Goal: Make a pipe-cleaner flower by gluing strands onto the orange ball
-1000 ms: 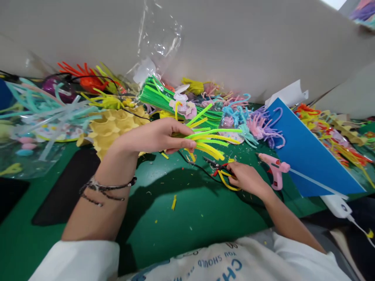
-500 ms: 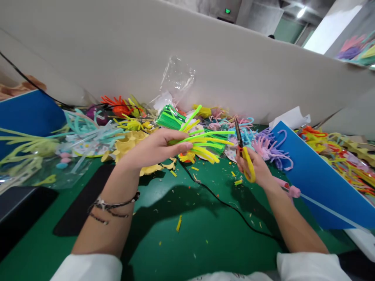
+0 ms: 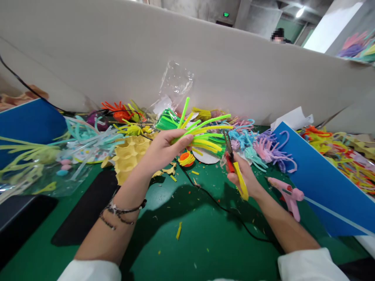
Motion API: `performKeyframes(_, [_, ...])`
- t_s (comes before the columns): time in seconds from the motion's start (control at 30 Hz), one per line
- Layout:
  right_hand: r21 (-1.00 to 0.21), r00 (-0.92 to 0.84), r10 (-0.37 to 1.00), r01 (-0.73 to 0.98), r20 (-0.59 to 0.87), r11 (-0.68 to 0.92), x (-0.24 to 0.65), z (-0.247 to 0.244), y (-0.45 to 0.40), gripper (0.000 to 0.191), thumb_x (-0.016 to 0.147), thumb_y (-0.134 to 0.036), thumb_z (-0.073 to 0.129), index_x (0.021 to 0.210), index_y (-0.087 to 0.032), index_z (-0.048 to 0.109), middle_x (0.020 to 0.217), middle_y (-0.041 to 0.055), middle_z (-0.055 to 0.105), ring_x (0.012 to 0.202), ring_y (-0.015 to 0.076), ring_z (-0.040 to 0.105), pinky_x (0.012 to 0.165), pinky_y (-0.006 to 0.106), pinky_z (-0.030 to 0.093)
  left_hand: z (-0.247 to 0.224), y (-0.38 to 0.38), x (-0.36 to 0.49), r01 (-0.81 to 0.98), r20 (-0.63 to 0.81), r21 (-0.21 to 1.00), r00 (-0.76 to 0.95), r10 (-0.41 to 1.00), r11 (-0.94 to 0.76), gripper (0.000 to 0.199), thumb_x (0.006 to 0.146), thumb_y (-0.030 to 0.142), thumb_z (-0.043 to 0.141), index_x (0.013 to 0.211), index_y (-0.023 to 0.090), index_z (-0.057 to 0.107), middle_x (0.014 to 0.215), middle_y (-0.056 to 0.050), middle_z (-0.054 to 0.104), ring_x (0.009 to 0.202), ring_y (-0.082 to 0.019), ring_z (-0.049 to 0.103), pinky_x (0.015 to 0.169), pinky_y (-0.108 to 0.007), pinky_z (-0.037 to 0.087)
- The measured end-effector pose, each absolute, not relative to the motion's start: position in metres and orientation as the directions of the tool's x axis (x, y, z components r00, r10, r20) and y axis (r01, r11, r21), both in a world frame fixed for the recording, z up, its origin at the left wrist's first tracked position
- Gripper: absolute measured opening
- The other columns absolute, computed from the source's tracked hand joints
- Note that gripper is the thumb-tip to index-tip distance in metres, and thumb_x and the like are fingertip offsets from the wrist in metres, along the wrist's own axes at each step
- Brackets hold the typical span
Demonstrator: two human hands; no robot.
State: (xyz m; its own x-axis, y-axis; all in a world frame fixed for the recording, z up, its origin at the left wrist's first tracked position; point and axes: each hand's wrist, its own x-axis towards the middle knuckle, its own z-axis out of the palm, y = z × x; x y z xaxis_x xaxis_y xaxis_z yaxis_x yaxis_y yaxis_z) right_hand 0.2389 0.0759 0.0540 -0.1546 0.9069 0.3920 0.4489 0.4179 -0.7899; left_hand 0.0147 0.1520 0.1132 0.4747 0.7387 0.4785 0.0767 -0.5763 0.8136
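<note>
A bunch of yellow and lime-green pipe cleaners [image 3: 209, 145] is pinched in my left hand [image 3: 166, 150], its loose ends fanning out to the right and one standing upward. My right hand [image 3: 244, 173] grips scissors [image 3: 240, 181] with yellow and red handles. Their blades point up and lie close to the right ends of the bunch; whether they touch it I cannot tell. Behind the bunch lie darker green pipe cleaners [image 3: 166, 120]. Just below it sits a small orange and yellow piece [image 3: 186, 159].
A pink glue gun [image 3: 288, 195] lies right of my right forearm, by a blue panel [image 3: 328, 187]. A yellow egg carton [image 3: 130, 154] and a black pad [image 3: 88, 210] are at left. A black cable [image 3: 216, 201] crosses the green table among yellow scraps.
My right hand with the scissors has moved left and down, bringing the blades nearer the bunch's ends. The glue gun shows more fully now. A person's head has appeared beyond the partition.
</note>
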Motion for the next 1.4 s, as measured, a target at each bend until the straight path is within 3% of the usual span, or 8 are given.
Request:
performKeyframes(0.2, [-0.748, -0.131, 0.887, 0.491, 0.444, 0.447, 0.231, 0.057, 0.072, 0.061, 0.070, -0.081, 0.040, 0.071, -0.020, 0.044, 0.061, -0.0030, 0.042, 0.052, 0.0091, 0.036, 0.048, 0.025, 0.028, 0.108, 0.146, 0.023, 0.090, 0.384, 0.857, 0.544, 0.746, -0.507, 0.034, 0.081, 0.041, 0.049, 0.060, 0.014, 0.056, 0.048, 0.004, 0.042, 0.043, -0.006, 0.036, 0.041, -0.018, 0.028])
performKeyframes(0.43, [-0.754, -0.085, 0.860, 0.441, 0.504, 0.486, 0.227, 0.054, 0.069, 0.062, 0.075, -0.078, 0.037, 0.061, -0.019, 0.051, 0.058, 0.0015, 0.050, 0.055, 0.0126, 0.048, 0.050, 0.026, 0.035, 0.102, 0.144, 0.027, 0.061, 0.415, 0.845, 0.553, 0.723, -0.532, 0.038, 0.085, 0.041, 0.047, 0.058, 0.014, 0.054, 0.046, 0.004, 0.040, 0.043, -0.005, 0.035, 0.042, -0.017, 0.028])
performKeyframes(0.63, [-0.664, -0.101, 0.825, 0.543, 0.557, 0.514, 0.224, 0.060, 0.068, 0.065, 0.082, -0.072, 0.030, 0.046, -0.020, 0.045, 0.051, 0.0030, 0.049, 0.053, 0.0126, 0.049, 0.052, 0.026, 0.038, 0.101, 0.140, 0.034, 0.050, 0.342, 0.891, 0.581, 0.739, -0.452, 0.042, 0.084, 0.048, 0.048, 0.062, 0.014, 0.057, 0.045, 0.004, 0.039, 0.041, -0.006, 0.035, 0.040, -0.017, 0.027])
performKeyframes(0.8, [-0.701, -0.073, 0.856, 0.541, 0.511, 0.465, 0.224, 0.063, 0.068, 0.065, 0.082, -0.072, 0.030, 0.045, -0.020, 0.044, 0.049, 0.0021, 0.049, 0.045, 0.0106, 0.047, 0.045, 0.025, 0.035, 0.100, 0.138, 0.037, -0.049, 0.310, 0.936, 0.583, 0.751, -0.348, 0.043, 0.081, 0.052, 0.052, 0.061, 0.014, 0.057, 0.050, 0.002, 0.047, 0.043, -0.005, 0.038, 0.041, -0.017, 0.031])
performKeyframes(1.13, [-0.692, -0.083, 0.872, 0.575, 0.482, 0.437, 0.226, 0.063, 0.068, 0.062, 0.082, -0.069, 0.032, 0.047, -0.021, 0.047, 0.046, 0.0023, 0.047, 0.051, 0.0134, 0.048, 0.052, 0.027, 0.040, 0.089, 0.142, 0.042, -0.226, 0.254, 0.964, 0.611, 0.749, -0.143, 0.041, 0.078, 0.054, 0.059, 0.066, 0.014, 0.059, 0.057, 0.001, 0.055, 0.046, -0.005, 0.042, 0.040, -0.016, 0.030])
performKeyframes(1.4, [-0.735, -0.020, 0.888, 0.552, 0.460, 0.393, 0.225, 0.064, 0.064, 0.056, 0.083, -0.068, 0.036, 0.054, -0.021, 0.046, 0.049, 0.0018, 0.047, 0.055, 0.0149, 0.052, 0.048, 0.026, 0.036, 0.088, 0.143, 0.041, -0.208, 0.285, 0.958, 0.591, 0.754, -0.199, 0.040, 0.080, 0.051, 0.058, 0.065, 0.014, 0.059, 0.058, 0.002, 0.055, 0.045, -0.003, 0.041, 0.040, -0.015, 0.029])
